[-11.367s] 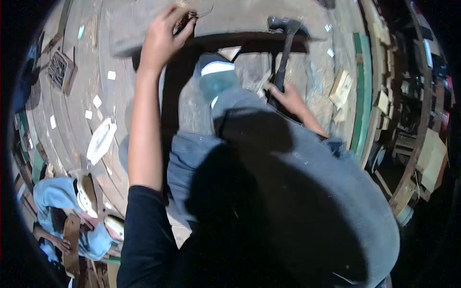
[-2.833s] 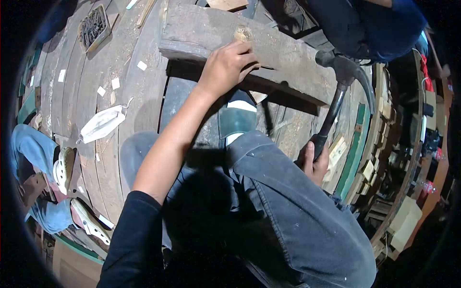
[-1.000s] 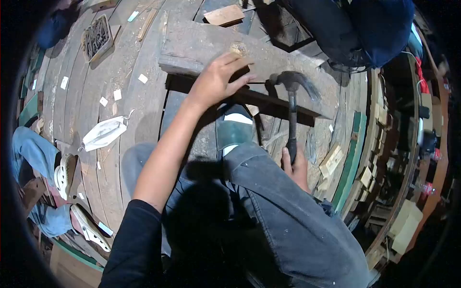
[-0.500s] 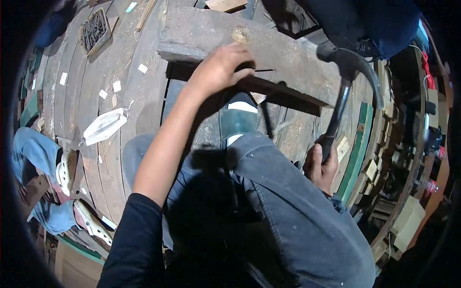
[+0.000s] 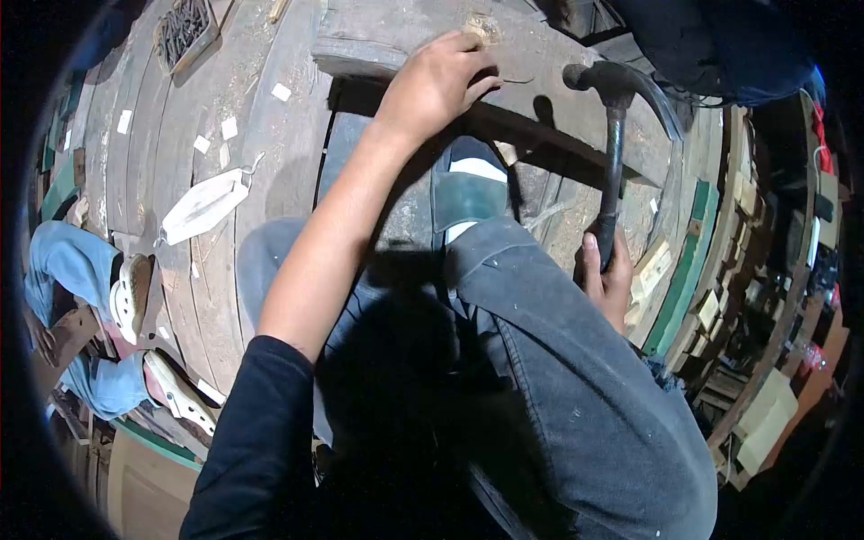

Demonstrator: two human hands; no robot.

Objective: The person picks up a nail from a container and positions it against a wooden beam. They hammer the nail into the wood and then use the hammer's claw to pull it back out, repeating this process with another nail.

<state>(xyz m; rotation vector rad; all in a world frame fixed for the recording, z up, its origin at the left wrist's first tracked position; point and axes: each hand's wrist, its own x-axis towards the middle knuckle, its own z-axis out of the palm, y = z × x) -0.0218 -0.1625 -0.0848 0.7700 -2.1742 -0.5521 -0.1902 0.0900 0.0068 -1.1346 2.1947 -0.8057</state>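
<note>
Your left hand [image 5: 436, 85]: fingers curled, can't tell if pinching | thin dark nail-like piece [image 5: 518, 81]: just right of left fingertips, crosswise over thick grey wooden beam [image 5: 540, 54] | your right hand [image 5: 615, 292], farther off: wrapped round dark metal claw hammer [image 5: 616, 135]

The sleeve [image 5: 247, 423] is dark, the flecked jeans [image 5: 576, 387] greyish blue, the footwear [image 5: 472, 198] greenish.

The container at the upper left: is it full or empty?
The container looks full: many dark nails cover its visible inside. How deep they lie, I cannot tell.
</note>
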